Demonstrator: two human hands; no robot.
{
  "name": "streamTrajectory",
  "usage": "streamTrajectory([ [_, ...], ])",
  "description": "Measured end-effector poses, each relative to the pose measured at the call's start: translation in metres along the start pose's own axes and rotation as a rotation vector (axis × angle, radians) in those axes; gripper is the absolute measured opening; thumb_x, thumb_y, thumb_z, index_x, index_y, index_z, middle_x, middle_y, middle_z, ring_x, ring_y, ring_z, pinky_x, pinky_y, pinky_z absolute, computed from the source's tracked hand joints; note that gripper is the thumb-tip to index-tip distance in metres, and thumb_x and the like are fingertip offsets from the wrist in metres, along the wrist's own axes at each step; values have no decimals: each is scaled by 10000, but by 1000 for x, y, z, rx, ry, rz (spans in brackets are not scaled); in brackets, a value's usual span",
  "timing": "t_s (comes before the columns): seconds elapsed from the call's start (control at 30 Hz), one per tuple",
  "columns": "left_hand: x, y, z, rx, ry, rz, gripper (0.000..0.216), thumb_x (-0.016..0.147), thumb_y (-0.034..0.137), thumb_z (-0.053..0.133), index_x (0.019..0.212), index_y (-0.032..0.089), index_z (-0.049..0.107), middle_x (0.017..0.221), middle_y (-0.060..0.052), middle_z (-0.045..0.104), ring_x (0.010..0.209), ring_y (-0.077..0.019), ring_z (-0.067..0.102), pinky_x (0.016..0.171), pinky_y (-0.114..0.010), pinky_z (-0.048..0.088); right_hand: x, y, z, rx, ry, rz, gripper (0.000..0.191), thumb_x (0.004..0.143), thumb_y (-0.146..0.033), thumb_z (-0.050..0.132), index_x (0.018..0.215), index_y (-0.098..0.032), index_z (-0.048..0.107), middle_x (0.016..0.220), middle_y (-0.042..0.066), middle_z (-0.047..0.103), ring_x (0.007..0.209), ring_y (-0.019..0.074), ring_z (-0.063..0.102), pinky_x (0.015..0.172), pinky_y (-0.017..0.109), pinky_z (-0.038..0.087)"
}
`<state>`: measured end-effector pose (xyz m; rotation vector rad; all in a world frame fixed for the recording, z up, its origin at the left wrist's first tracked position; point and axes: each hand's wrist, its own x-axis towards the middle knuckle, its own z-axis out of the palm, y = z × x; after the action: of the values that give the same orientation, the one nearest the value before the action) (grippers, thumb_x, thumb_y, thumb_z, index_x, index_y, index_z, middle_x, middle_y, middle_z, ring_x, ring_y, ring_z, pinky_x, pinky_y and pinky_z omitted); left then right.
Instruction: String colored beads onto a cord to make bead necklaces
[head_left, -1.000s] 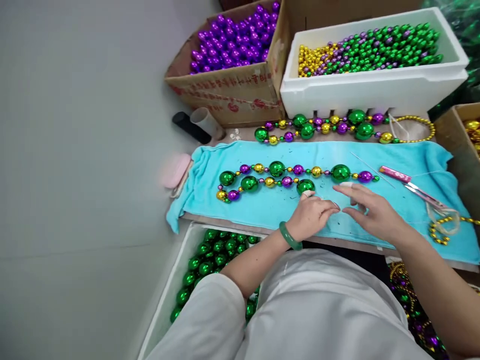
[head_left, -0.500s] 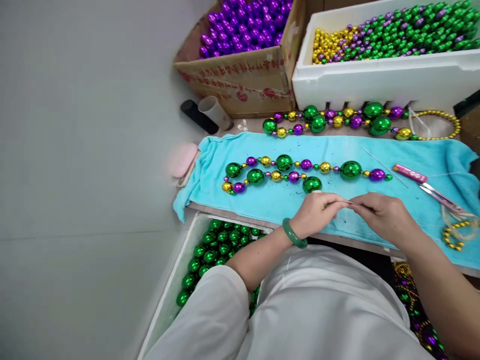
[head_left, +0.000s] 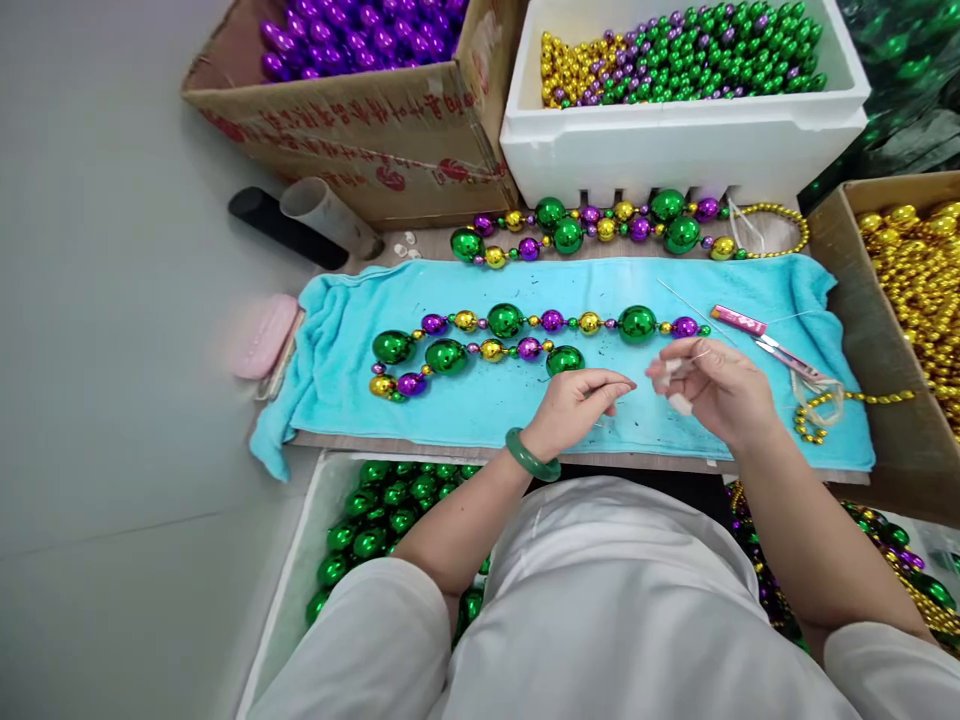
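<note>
My left hand [head_left: 577,405], a green bangle on its wrist, is closed in a pinch just below the end green ball [head_left: 565,361] of a bead strand; what its fingertips hold is too small to make out. Raised to the right, my right hand [head_left: 712,388] pinches a thin pale thread [head_left: 701,354] between thumb and forefinger. White wrapping [head_left: 681,404] covers some of its fingertips. The strand of green, purple and gold beads [head_left: 506,321] lies doubled back on a blue towel [head_left: 465,420]. A long thin needle [head_left: 686,303] and pink-handled thread snips [head_left: 739,320] lie beyond my right hand.
A finished-looking bead necklace [head_left: 568,235] lies behind the towel. Beyond it stand a carton [head_left: 360,150] of purple balls and a white foam box [head_left: 675,150] of small beads. Gold beads fill a carton [head_left: 870,330] at right; green balls [head_left: 370,543] sit in a box below.
My hands, earlier together at a thin thing, have come apart. The right hand has lifted and turned, fingers showing. The view has swung right, bringing in the carton of gold beads.
</note>
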<state>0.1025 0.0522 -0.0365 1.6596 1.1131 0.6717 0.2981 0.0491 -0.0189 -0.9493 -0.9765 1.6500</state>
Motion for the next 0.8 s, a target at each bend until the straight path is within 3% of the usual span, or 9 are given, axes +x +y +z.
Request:
streamTrajectory([
  [0.07, 0, -1, 0, 231, -26, 146, 295, 886, 391, 512, 985, 188, 702, 952, -68, 712, 907, -191, 649, 837, -329, 478, -3, -2, 1, 79, -62, 55, 304, 850, -452, 555, 814, -168, 657, 525, 17, 586, 420, 122, 489, 371, 237, 333],
  [0.13, -3, -8, -12, 539, -4, 248, 375, 849, 456, 556, 1123, 217, 650, 1202, -88, 634, 1200, -279, 508, 1020, -450, 349, -9, -11, -1, 64, -48, 22, 284, 853, -413, 565, 761, -158, 650, 426, -18, 482, 362, 99, 408, 362, 229, 294],
  [0.2, -11, -20, -38, 807, 78, 203, 563, 804, 533, 580, 1280, 234, 538, 1380, -110, 493, 1324, -334, 354, 1070, -522, 245, -17, -24, -8, -13, 20, -61, 248, 840, -372, 595, 765, -149, 672, 443, -10, 481, 388, 99, 417, 376, 231, 293],
  [0.37, -53, -67, -135, 1114, 294, -229, 731, 809, 521, 563, 1417, 180, 341, 1415, -176, 418, 1308, -345, 356, 1031, -508, 298, -31, -51, -38, -169, 226, -187, 203, 823, -350, 615, 791, -173, 710, 468, 0, 471, 397, 107, 389, 379, 255, 256],
  [0.47, -78, -91, -174, 1160, 191, -392, 659, 815, 476, 561, 1376, 168, 403, 1336, -179, 503, 1233, -347, 446, 1004, -515, 319, -31, -58, -54, -134, 321, -180, 184, 836, -347, 590, 783, -220, 712, 390, -38, 283, 350, 98, 237, 369, 264, 130],
  [0.6, -87, -102, -195, 1214, 58, -336, 459, 864, 382, 497, 1285, 199, 501, 1247, -146, 583, 1208, -315, 473, 1010, -505, 294, -27, -66, -70, -61, 418, -166, 272, 884, -411, 499, 705, -315, 681, 425, -30, 82, 390, 108, 39, 446, 295, 10],
  [0.8, -66, -105, -244, 1387, 104, -235, 344, 910, 282, 381, 1189, 178, 552, 1254, -113, 579, 1224, -286, 432, 965, -479, 311, -36, -70, -102, -77, 464, -96, 220, 821, -522, 493, 660, -441, 620, 459, -40, -54, 408, 130, -12, 553, 394, 36],
])
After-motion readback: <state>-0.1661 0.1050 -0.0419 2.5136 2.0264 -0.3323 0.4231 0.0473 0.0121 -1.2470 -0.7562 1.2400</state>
